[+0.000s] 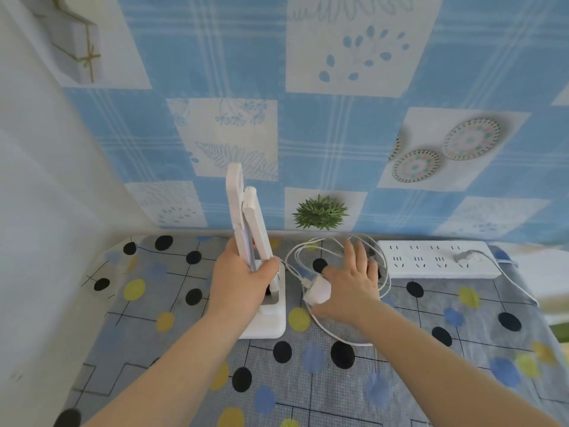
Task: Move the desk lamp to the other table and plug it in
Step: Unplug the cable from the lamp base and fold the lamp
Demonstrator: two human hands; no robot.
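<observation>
The counter [308,380] is covered by a dotted cloth. At its back edge a power strip [437,259] is laid. The folded lamp [251,241] is stood upright on the counter, its stem gripped by the left hand [243,282]. The right hand [351,288], fingers spread, is laid over the coiled cord [338,251] beside the plug [317,291].

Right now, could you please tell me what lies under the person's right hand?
Under the right hand: a white plug adapter by the thumb, coiled white cable and dotted grey tablecloth. The palm covers part of the coil.
</observation>
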